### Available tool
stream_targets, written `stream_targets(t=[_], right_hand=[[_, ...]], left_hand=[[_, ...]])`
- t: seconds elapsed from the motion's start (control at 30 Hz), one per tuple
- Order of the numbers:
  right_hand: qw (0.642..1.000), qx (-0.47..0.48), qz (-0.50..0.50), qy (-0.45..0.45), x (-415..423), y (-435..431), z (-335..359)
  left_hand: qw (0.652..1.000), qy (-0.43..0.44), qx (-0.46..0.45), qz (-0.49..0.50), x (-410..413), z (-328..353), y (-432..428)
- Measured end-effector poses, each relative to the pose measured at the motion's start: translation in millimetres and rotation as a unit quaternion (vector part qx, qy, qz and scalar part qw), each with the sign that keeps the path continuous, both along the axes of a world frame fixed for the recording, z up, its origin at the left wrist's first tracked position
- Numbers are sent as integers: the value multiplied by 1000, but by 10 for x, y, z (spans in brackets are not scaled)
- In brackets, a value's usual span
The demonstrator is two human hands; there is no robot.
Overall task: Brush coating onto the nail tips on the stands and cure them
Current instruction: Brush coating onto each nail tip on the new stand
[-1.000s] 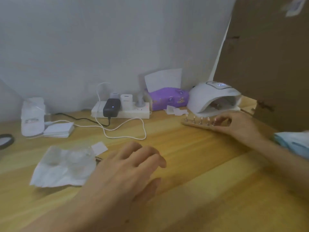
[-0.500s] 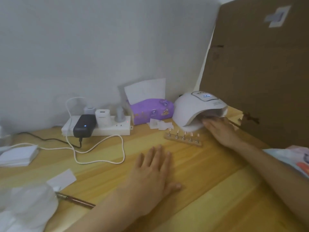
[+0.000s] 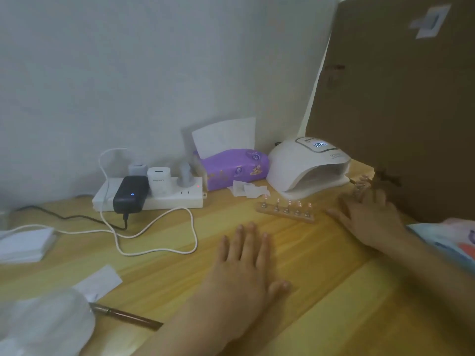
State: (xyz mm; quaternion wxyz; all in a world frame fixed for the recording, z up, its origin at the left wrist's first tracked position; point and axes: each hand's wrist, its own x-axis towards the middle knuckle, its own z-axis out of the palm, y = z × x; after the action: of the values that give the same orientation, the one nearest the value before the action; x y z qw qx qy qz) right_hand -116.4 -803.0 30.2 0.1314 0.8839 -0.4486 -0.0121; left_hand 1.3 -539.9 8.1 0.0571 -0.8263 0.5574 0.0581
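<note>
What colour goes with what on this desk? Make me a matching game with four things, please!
Things:
1. tissue pack
2. curing lamp
3. plug-in adapter with the little blue light
4. nail tip stand

Colours:
A. white
B. light wood brown
C. purple
D. black

Pairs: 1-C, 2-A, 3-D, 4-B.
</note>
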Motion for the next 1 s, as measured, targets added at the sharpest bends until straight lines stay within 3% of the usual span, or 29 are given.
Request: stream_targets(t=[0.17, 0.27, 0.37, 0.5, 0.57, 0.63, 0.7, 0.77, 0.8, 0.9, 1.0], right_hand=[[999, 22, 25, 2, 134, 45, 62], [994, -22, 100, -27, 47, 31, 17], [987, 14, 162, -18, -36, -71, -11], [996, 45, 71, -11, -82, -233, 24], [996, 60, 51, -50, -56, -227, 37], [977, 92, 126, -146, -24, -172, 38], [932, 212, 194, -221, -5, -67, 94], [884, 357, 209, -218, 23, 68, 139], [875, 379, 214, -213, 53, 129, 137], [887, 296, 231, -268, 133, 216, 88], [920, 208, 235, -234, 57, 128, 136]], left_hand=[[1000, -15, 1, -10, 0, 1, 4], [1000, -16, 6, -9, -17, 19, 11], [1000, -17, 14, -6, -30, 42, 18], [1000, -17, 11, -5, -22, 40, 25], [1000, -15, 8, -9, -24, 38, 31], [1000, -17, 8, -9, -18, 37, 34], [1000, -20, 7, -11, -14, 31, 36], [1000, -15, 10, -16, -14, 42, 35], [1000, -14, 9, -17, -15, 48, 39], [1000, -11, -1, -18, -14, 59, 53], [1000, -4, 4, -16, -13, 67, 58]])
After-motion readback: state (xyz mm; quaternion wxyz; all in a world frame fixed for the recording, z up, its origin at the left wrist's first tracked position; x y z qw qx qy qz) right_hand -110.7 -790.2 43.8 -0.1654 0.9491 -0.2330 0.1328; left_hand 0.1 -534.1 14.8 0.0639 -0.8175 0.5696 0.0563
